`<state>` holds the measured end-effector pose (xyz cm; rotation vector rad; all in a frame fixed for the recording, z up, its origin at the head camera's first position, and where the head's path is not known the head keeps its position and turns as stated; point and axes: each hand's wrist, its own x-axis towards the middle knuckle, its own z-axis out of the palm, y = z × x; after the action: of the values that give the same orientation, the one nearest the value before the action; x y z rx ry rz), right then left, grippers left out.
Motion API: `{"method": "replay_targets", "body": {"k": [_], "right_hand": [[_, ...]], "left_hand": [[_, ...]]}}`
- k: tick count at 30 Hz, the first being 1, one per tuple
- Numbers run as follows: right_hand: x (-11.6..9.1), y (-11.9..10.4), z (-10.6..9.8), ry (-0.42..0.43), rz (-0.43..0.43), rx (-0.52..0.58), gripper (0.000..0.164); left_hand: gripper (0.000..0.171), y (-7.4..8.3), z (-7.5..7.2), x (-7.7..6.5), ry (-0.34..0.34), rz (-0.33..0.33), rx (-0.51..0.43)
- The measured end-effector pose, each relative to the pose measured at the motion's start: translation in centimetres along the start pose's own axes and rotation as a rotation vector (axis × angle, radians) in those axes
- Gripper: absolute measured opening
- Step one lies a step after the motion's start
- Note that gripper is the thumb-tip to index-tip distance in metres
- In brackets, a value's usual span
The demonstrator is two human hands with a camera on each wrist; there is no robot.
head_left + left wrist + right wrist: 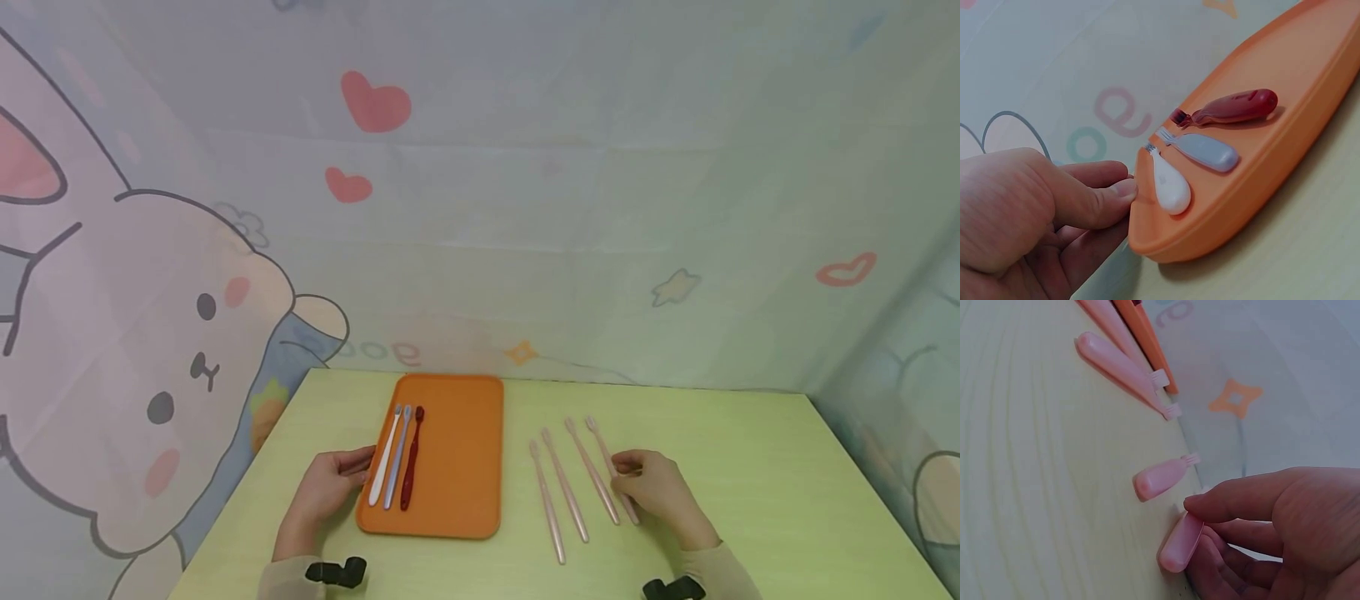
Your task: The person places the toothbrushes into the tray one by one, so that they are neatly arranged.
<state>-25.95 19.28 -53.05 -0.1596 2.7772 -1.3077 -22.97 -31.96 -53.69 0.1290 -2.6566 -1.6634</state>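
Observation:
My left hand [326,485] holds the left edge of an orange tray [465,467], thumb at the rim and fingers beside it in the left wrist view. On the tray's left half lie a white toothbrush [382,467], a light blue toothbrush [396,462] and a dark red toothbrush [410,467], side by side, heads toward the wall. Right of the tray, my right hand [662,492] pinches the rightmost pink toothbrush [1179,550] between thumb and fingers. Its handle end slants down close to the tabletop.
Left of the gripped one, more pink toothbrushes lie slanted on the table: one nearest the tray [550,512], a middle one [567,492] and another [595,477]. Behind the pale yellow-green table [787,500] hangs a cartoon-printed cloth [600,208].

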Motion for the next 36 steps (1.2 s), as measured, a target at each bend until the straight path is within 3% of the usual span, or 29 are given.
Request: {"method": "replay_targets", "body": {"k": [36], "right_hand": [[-0.01,-0.04,-0.10,-0.001,-0.006,-0.024,0.043]], "left_hand": [[0.042,-0.24,-0.10,0.11,-0.001,-0.014,-0.024]]}}
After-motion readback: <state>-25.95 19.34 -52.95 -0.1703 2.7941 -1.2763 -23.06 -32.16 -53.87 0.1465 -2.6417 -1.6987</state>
